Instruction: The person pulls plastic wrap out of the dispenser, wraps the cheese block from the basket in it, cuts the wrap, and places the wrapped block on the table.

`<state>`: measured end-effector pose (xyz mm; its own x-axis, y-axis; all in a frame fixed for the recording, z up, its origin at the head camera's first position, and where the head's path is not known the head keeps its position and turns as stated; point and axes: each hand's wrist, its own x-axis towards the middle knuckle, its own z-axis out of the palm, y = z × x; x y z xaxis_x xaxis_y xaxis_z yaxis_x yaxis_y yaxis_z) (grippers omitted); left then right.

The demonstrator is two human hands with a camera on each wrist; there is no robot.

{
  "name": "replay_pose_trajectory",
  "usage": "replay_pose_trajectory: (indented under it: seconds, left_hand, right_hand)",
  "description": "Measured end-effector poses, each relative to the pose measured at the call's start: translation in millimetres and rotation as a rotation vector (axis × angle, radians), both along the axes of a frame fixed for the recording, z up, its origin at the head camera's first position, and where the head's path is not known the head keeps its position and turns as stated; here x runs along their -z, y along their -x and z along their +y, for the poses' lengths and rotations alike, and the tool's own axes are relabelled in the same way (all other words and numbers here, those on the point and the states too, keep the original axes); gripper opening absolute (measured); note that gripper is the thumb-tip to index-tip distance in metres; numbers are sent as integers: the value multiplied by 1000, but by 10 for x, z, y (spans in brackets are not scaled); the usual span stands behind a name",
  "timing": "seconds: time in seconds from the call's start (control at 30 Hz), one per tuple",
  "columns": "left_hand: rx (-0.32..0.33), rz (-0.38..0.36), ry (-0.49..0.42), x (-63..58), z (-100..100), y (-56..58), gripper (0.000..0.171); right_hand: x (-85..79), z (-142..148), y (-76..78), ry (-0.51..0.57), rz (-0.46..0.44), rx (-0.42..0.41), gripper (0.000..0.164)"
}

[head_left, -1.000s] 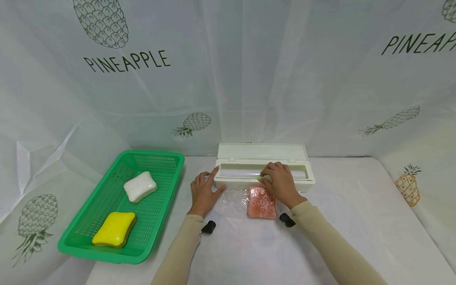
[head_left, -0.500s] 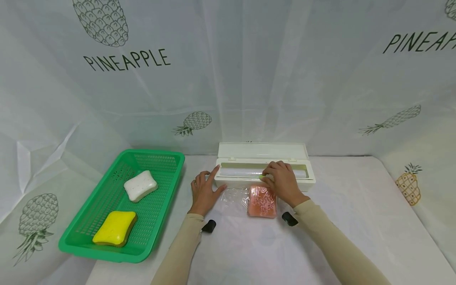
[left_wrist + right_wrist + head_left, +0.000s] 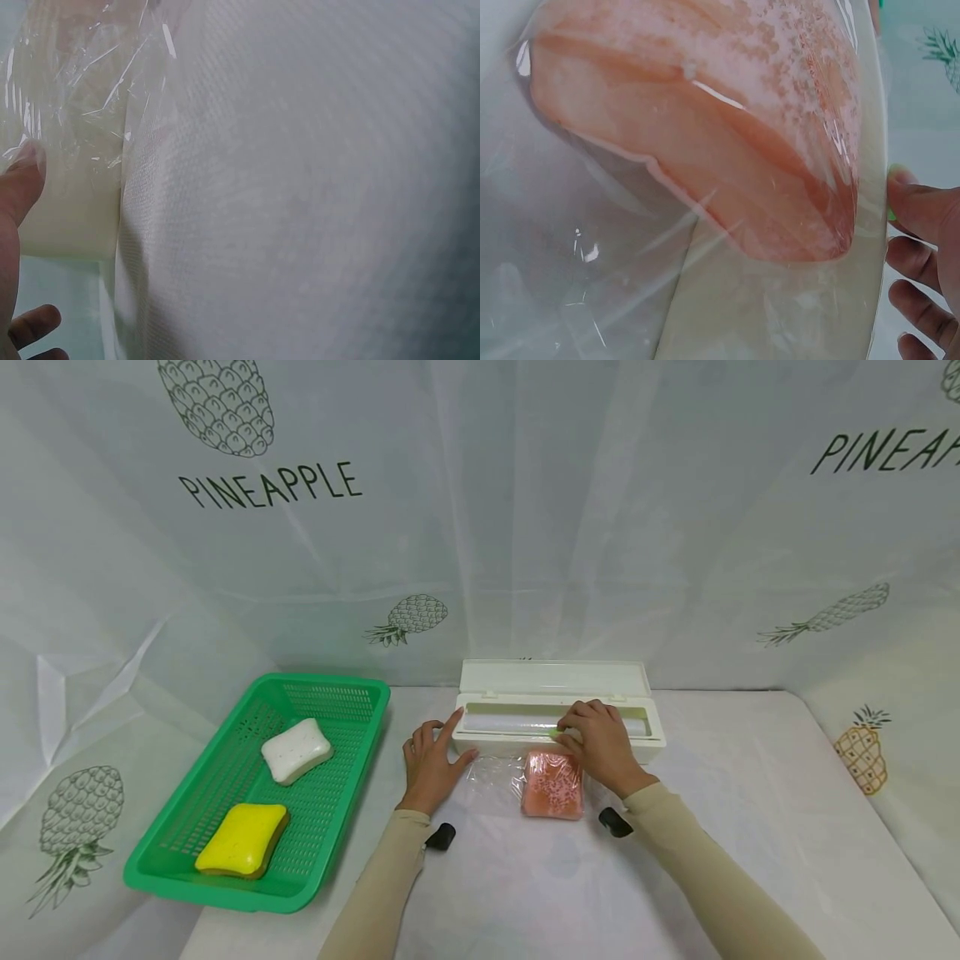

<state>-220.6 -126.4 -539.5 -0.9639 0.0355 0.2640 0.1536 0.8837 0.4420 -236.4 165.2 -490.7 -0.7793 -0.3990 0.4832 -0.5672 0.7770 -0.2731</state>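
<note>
A white cling film dispenser (image 3: 510, 747) stands at the back with its lid raised and a roll of film (image 3: 510, 723) inside. My left hand (image 3: 432, 770) braces its left end, index finger at the top corner and thumb pressing the film against the front wall. At the dispenser's front edge, my right hand (image 3: 600, 747) pinches a small green slide cutter (image 3: 555, 735) between thumb and fingers; the hand hides part of it. Clear cling film (image 3: 491, 772) hangs from the front and covers an orange-pink sponge (image 3: 552, 787), patterned in white, lying just before the dispenser.
On the left a green basket (image 3: 341, 852) holds a white sponge (image 3: 296, 752) and a yellow sponge (image 3: 243, 841). Behind the dispenser rises a white curtain (image 3: 510, 543) printed with pineapples. A white cloth (image 3: 510, 893) covers the table.
My right hand has slid slightly to the right along the dispenser's front edge with the green slide cutter. The left hand stays at the left end, and the sponge under the film lies still.
</note>
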Motion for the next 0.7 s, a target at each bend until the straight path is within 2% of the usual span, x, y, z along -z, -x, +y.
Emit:
replay_pose_trajectory:
  seconds: [0.7]
  left_hand:
    - [2,6,-1,35,-10,7,78]
  right_hand:
    - [-17,84,-24,-5,5,4,11]
